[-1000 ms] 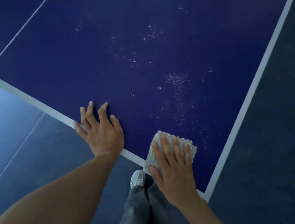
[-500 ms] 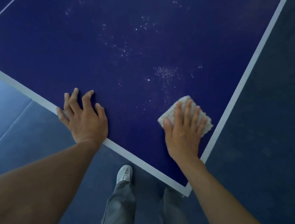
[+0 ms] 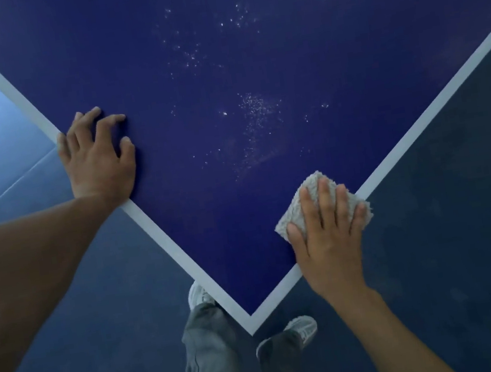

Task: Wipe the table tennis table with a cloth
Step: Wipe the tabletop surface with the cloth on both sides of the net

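The cloth (image 3: 309, 188), a pale pad with a rough surface, lies flat on the table tennis table (image 3: 177, 201). It sits on the right white edge line (image 3: 419, 126), a short way up from the near corner (image 3: 251, 327), and its outer end reaches slightly over the edge. The right hand (image 3: 328, 237) presses on it from above with straight, slightly spread fingers, and the thumb lies at the cloth's inner end. The fingers do not curl round the cloth.

On the other side of the corner, at the left edge line and farther from the corner than the cloth, the left hand (image 3: 99, 165) rests on the table. Its fingers are spread wide with the tips bent, it holds nothing, and I think it serves as support.

Farther from the corner than the cloth, toward the middle of the table, groups of small white specks (image 3: 254, 109) lie on the dark blue surface.

The step in hand seems to be wiping strokes near the corner. To do it well, the palm should stay flat with even pressure, and the cloth should come fully onto the table first. Overlapping strokes should then gather the specks and pull them to the edge, not scatter them.

Below the corner I see grey trousers (image 3: 208, 358) and two light shoes (image 3: 302, 329) on a dark floor (image 3: 452, 251).
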